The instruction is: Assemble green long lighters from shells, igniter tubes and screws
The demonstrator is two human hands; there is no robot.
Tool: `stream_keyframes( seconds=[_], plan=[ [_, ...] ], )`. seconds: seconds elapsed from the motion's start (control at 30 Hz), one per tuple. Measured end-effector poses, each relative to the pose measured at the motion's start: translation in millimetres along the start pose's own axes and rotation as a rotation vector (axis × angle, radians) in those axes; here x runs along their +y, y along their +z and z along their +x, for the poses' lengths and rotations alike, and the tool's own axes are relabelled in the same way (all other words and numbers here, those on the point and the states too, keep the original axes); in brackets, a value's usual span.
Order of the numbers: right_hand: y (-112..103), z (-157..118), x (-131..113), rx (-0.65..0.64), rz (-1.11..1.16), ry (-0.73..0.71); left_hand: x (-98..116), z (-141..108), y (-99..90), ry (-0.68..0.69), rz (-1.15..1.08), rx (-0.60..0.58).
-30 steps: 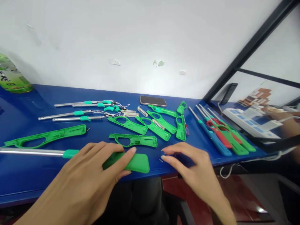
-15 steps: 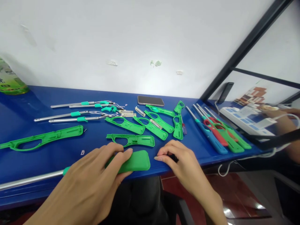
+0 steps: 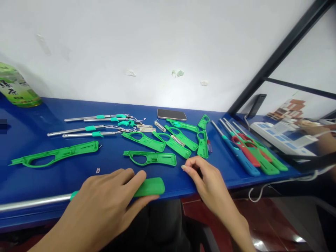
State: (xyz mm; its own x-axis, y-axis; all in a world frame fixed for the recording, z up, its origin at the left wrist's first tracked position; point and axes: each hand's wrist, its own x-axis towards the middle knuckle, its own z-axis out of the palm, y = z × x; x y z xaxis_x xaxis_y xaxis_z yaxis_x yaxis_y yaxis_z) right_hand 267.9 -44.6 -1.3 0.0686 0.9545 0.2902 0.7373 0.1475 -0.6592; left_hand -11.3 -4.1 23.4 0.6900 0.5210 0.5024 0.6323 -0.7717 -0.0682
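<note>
My left hand [image 3: 110,199] is wrapped over a green lighter [image 3: 151,186] at the table's front edge; its metal tube [image 3: 36,203] extends to the left. My right hand [image 3: 206,180] is closed in a pinch over the edge, its fingertips around something too small to make out. Beyond the hands lies a green half shell [image 3: 151,158], with several more green shells [image 3: 145,140] behind it. Another long green shell [image 3: 57,155] rests at the left. Metal tubes with teal parts [image 3: 86,128] and wires lie at the back left.
A phone [image 3: 171,114] lies by the wall. Assembled lighters [image 3: 243,154] and a purple-handled screwdriver [image 3: 209,146] are to the right. A green-labelled bottle [image 3: 19,87] stands back left. Beyond the black frame is a white power strip [image 3: 283,138].
My right hand has moved slightly right, away from the lighter. My left hand has shifted and covers the lighter's handle differently. The whole view has shifted a little.
</note>
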Motion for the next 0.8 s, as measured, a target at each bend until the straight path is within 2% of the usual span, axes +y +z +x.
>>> stream_keyframes(
  seconds=[0.4,0.53,0.8],
  plan=[
    [6,-1,0,0.053,-0.099,-0.039,-4,0,7.7,0.025,-0.019,-0.058],
    [5,1,-5,0.058,-0.094,-0.006,-7,-1,7.0,0.03,-0.034,-0.043],
    [13,22,-5,0.08,-0.233,0.112,-5,4,7.1,0.011,-0.016,-0.063]
  ],
)
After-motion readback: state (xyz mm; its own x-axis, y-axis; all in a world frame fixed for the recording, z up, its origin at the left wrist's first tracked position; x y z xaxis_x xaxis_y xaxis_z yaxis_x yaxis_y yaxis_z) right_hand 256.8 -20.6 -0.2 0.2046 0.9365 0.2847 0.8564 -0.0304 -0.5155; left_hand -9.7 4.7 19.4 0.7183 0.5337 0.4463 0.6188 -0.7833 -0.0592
